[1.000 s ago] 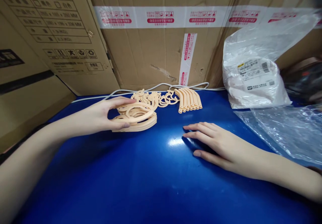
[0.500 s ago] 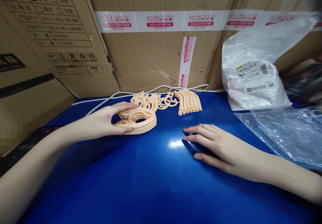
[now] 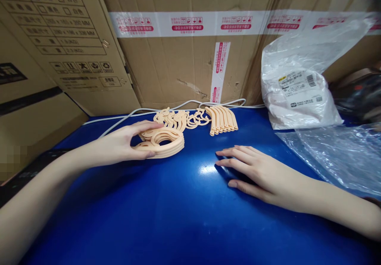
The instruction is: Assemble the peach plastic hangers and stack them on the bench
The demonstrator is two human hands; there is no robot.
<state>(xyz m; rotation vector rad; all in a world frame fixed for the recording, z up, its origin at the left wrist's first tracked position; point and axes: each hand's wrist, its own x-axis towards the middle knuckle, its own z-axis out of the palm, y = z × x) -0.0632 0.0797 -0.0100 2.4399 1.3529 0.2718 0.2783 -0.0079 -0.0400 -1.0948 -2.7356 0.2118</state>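
Note:
My left hand (image 3: 119,142) grips a stack of flat, beige, plastic-looking curved pieces with a round opening (image 3: 171,149), thumb on the near side and fingers over the far side. Just behind that stack lie loose beige hook-like pieces (image 3: 177,120) and several C-shaped pieces (image 3: 198,120). To their right, curved beige arm pieces (image 3: 223,120) rest side by side in a neat row. My right hand (image 3: 253,173) is low over the blue tabletop, fingers apart, holding nothing.
Cardboard boxes (image 3: 166,70) wall off the back and left of the blue table (image 3: 178,217). A white cable (image 3: 125,117) runs along the back. On the right stand a labelled white plastic bag (image 3: 300,102) and a flat clear plastic sheet (image 3: 336,157). A dark device (image 3: 26,169) sits at left.
The whole view has shifted very slightly. Both hands and the beige pieces keep their places on the table.

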